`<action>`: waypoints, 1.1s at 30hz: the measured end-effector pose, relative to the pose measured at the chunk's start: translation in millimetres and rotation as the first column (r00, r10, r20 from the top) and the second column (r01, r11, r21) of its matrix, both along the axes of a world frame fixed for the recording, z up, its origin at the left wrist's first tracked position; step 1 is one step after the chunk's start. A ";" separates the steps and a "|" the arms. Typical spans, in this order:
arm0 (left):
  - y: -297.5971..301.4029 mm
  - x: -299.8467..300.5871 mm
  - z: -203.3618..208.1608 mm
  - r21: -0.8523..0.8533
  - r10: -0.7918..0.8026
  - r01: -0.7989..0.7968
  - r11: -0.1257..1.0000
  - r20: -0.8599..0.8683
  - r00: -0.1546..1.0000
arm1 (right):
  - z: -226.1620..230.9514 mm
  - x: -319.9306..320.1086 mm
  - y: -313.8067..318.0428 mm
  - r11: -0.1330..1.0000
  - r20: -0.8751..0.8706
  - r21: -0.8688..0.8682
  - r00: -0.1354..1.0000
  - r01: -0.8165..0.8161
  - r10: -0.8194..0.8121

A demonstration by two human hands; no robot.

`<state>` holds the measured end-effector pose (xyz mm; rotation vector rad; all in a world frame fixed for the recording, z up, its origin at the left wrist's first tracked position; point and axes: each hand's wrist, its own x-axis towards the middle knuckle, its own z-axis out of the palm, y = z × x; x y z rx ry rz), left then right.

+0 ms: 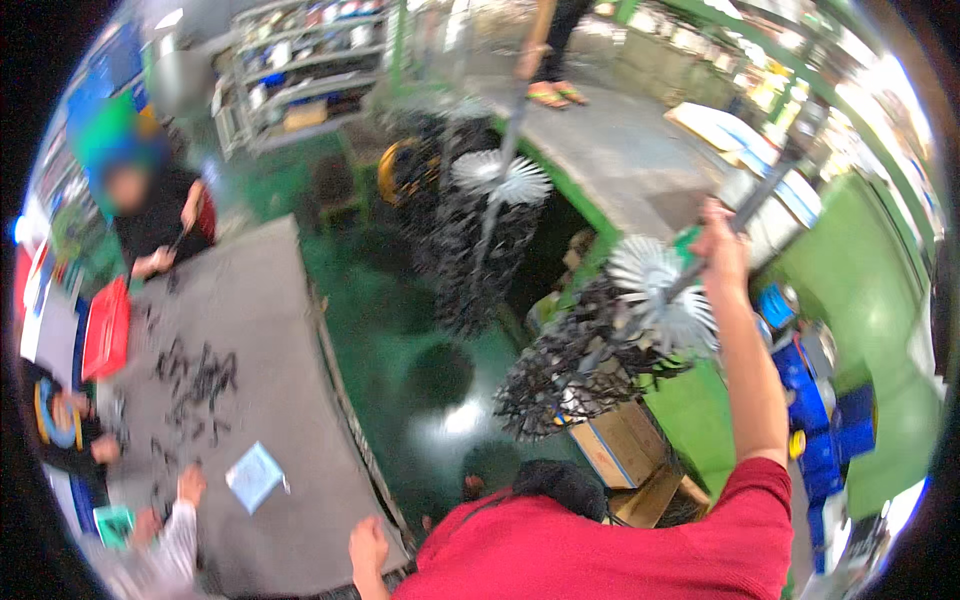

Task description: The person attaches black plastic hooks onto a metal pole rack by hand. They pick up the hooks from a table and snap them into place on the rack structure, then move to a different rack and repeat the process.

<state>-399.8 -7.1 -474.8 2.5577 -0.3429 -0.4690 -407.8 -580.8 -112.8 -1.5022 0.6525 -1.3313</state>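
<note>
My right hand (722, 248) is raised at the right, closed around a grey pole (762, 198). Below my grip, the pole passes through a white finned disc (660, 290). Many small black curved pieces (590, 365) hang in a dense cluster at the disc, tilted down toward the middle. My left hand (369, 546) is low, by the near right corner of the grey table (270, 300). Its fingers look curled, and nothing shows in them. A second finned disc (502, 178) with a black cluster (470, 250) hangs farther off, on a pole another person grips.
Loose black pieces (200, 385), a light blue mask (256, 477) and a red tray (106, 328) are on the table, with several people around it. A cardboard box (620, 440) stands below my cluster. Blue bins (812, 410) line the right. A green-edged platform (620, 150) rises behind.
</note>
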 end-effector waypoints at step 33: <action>78.9 121.5 -155.0 -0.235 0.890 -0.918 0.319 -0.260 0.375 | 76.3 461.5 249.8 0.275 -0.269 -0.054 0.279 -0.960 0.922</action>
